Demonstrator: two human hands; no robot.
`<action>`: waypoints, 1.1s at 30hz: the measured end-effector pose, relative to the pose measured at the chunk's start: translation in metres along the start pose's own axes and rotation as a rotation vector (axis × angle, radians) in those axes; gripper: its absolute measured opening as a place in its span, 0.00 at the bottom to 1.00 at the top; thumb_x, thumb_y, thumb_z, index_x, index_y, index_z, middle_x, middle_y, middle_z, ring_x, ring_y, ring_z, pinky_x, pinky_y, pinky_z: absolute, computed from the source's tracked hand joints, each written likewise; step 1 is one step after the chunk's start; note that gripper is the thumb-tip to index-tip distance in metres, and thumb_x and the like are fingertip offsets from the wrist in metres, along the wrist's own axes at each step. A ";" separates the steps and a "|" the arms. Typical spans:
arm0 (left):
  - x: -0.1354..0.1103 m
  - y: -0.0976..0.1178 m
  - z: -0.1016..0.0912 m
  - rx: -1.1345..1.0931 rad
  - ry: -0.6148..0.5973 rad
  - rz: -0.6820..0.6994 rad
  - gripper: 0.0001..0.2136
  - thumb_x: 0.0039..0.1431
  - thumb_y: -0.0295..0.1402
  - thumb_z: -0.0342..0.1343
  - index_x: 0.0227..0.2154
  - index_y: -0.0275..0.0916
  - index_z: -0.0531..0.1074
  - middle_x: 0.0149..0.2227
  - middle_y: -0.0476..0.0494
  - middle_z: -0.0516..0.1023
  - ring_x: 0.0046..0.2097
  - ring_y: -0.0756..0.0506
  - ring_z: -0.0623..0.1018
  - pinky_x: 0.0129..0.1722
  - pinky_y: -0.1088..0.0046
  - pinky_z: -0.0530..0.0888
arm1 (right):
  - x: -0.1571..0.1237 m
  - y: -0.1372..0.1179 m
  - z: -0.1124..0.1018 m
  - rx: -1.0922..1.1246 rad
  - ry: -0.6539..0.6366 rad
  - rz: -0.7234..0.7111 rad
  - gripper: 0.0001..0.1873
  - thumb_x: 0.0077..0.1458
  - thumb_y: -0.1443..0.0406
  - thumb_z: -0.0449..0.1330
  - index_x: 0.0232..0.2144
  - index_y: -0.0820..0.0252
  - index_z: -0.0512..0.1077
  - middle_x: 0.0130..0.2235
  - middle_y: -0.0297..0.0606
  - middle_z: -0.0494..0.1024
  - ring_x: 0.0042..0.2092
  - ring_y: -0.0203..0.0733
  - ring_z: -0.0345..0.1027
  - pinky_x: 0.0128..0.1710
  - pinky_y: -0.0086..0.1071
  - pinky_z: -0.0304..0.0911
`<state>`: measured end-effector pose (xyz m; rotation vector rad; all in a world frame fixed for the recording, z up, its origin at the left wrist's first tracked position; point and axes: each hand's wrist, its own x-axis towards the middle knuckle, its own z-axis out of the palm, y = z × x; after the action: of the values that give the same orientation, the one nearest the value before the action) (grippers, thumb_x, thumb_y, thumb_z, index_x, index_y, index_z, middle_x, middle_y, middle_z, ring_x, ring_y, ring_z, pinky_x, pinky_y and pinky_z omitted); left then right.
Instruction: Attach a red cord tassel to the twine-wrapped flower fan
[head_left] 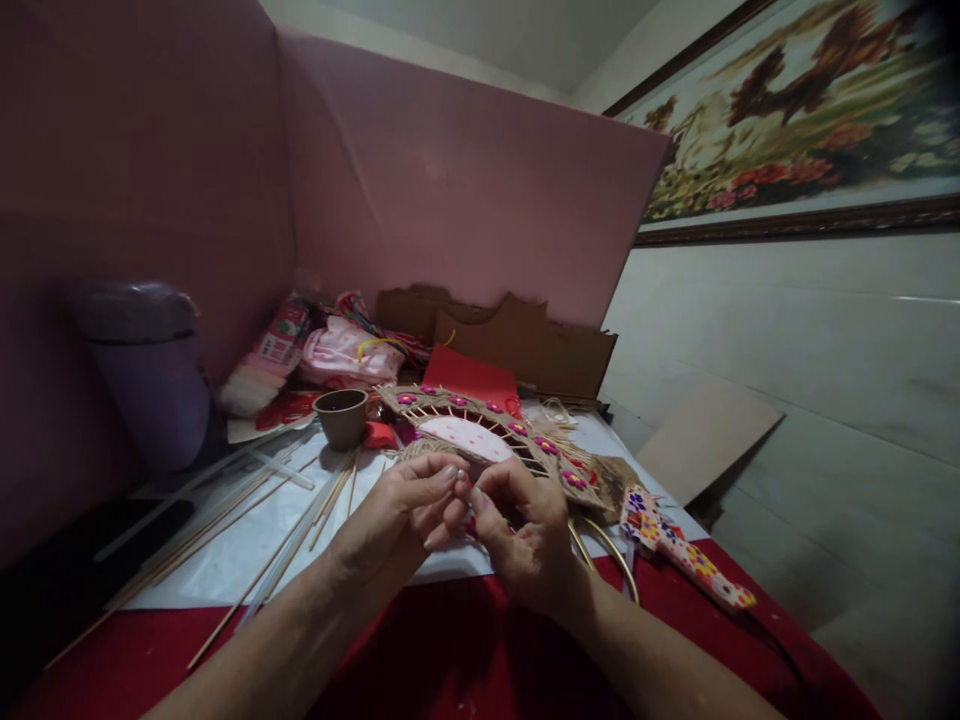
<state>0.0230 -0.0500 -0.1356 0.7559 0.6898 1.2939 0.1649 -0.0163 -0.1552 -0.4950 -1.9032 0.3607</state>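
My left hand [409, 515] and my right hand [525, 530] meet above the white sheet [247, 540], fingertips pinched together on a tiny red piece [466, 498] too small to name. Just beyond them lies an arched jute and stick craft piece [495, 425] dotted with pink and purple flowers, with a pale pink fan shape inside it. A strip of colourful flower stickers [679, 545] lies to the right of my right hand. A gold ring [607, 550] peeks out under my right wrist.
Several thin wooden sticks [247, 540] lie at the left on the white sheet. A small brown cup [341, 415], a purple lidded container [150, 370], pink packets [341, 350] and cardboard pieces [525, 345] stand behind. A pink board wall [450, 170] closes the back. Red cloth [465, 650] covers the table.
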 end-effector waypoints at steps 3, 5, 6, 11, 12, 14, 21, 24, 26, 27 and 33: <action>0.000 0.000 -0.001 -0.006 -0.002 0.002 0.04 0.50 0.27 0.61 0.29 0.33 0.72 0.25 0.49 0.70 0.23 0.56 0.68 0.21 0.82 0.62 | 0.000 -0.001 0.000 -0.004 0.000 -0.010 0.06 0.54 0.69 0.53 0.25 0.58 0.63 0.18 0.27 0.63 0.18 0.30 0.54 0.17 0.25 0.51; 0.000 0.000 0.000 -0.012 0.001 0.008 0.05 0.49 0.27 0.62 0.29 0.33 0.72 0.25 0.49 0.71 0.23 0.56 0.69 0.21 0.82 0.62 | 0.001 -0.001 0.000 -0.018 0.001 -0.012 0.07 0.54 0.69 0.53 0.24 0.58 0.63 0.18 0.27 0.63 0.18 0.30 0.54 0.17 0.25 0.51; 0.000 0.001 0.000 -0.015 0.009 0.012 0.05 0.49 0.27 0.62 0.28 0.33 0.72 0.25 0.49 0.71 0.23 0.55 0.69 0.21 0.82 0.62 | 0.001 -0.001 0.000 -0.022 0.001 -0.010 0.07 0.54 0.69 0.53 0.24 0.58 0.63 0.18 0.27 0.62 0.18 0.30 0.53 0.17 0.25 0.51; -0.001 0.002 0.004 0.002 0.042 0.020 0.04 0.48 0.26 0.62 0.27 0.32 0.72 0.25 0.47 0.72 0.23 0.55 0.69 0.21 0.82 0.63 | 0.001 -0.003 0.000 -0.019 0.001 -0.010 0.07 0.53 0.69 0.53 0.24 0.58 0.64 0.17 0.27 0.63 0.18 0.30 0.54 0.17 0.25 0.52; -0.001 0.002 0.004 0.003 0.039 0.024 0.04 0.49 0.26 0.62 0.28 0.32 0.73 0.25 0.47 0.72 0.23 0.55 0.69 0.21 0.82 0.63 | 0.001 -0.003 0.000 -0.016 0.002 -0.013 0.07 0.53 0.69 0.53 0.24 0.58 0.64 0.18 0.27 0.63 0.18 0.30 0.54 0.17 0.25 0.52; -0.001 0.002 0.004 -0.006 0.040 0.026 0.04 0.49 0.26 0.62 0.28 0.32 0.73 0.25 0.47 0.72 0.23 0.55 0.69 0.22 0.82 0.64 | 0.001 -0.003 0.001 -0.011 0.005 -0.016 0.07 0.54 0.69 0.53 0.24 0.59 0.64 0.18 0.27 0.64 0.18 0.30 0.54 0.17 0.25 0.52; 0.002 -0.003 -0.002 -0.040 0.013 0.031 0.05 0.48 0.26 0.63 0.28 0.33 0.73 0.26 0.47 0.72 0.25 0.55 0.71 0.23 0.83 0.66 | 0.001 -0.002 0.001 -0.008 0.005 -0.019 0.06 0.54 0.69 0.53 0.24 0.59 0.64 0.18 0.28 0.64 0.18 0.30 0.55 0.18 0.25 0.52; 0.002 -0.003 -0.002 -0.034 0.015 0.028 0.06 0.48 0.26 0.63 0.29 0.33 0.72 0.26 0.47 0.72 0.24 0.55 0.71 0.24 0.82 0.67 | 0.000 -0.001 0.001 -0.008 0.000 -0.012 0.06 0.54 0.69 0.53 0.25 0.59 0.65 0.19 0.28 0.64 0.19 0.30 0.54 0.18 0.25 0.52; 0.002 -0.002 -0.002 -0.027 0.012 0.032 0.05 0.48 0.27 0.62 0.29 0.33 0.72 0.25 0.48 0.72 0.23 0.55 0.70 0.22 0.83 0.65 | 0.000 -0.001 0.001 -0.007 0.002 -0.006 0.06 0.54 0.68 0.53 0.25 0.59 0.65 0.19 0.28 0.64 0.19 0.30 0.55 0.18 0.25 0.52; 0.001 -0.002 -0.001 -0.026 0.010 0.033 0.05 0.49 0.27 0.62 0.29 0.33 0.72 0.24 0.48 0.72 0.23 0.56 0.69 0.21 0.83 0.64 | 0.000 -0.001 0.001 -0.008 0.002 -0.004 0.06 0.54 0.68 0.53 0.25 0.59 0.65 0.19 0.28 0.64 0.19 0.30 0.55 0.18 0.25 0.52; 0.001 -0.001 0.001 -0.022 0.037 0.022 0.06 0.47 0.27 0.63 0.28 0.33 0.72 0.25 0.47 0.73 0.24 0.54 0.71 0.23 0.81 0.65 | 0.000 -0.001 0.001 -0.019 -0.006 0.001 0.06 0.54 0.68 0.53 0.25 0.59 0.65 0.18 0.28 0.64 0.18 0.30 0.55 0.18 0.25 0.53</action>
<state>0.0245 -0.0494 -0.1361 0.7247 0.6976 1.3370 0.1637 -0.0174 -0.1551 -0.5080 -1.9139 0.3453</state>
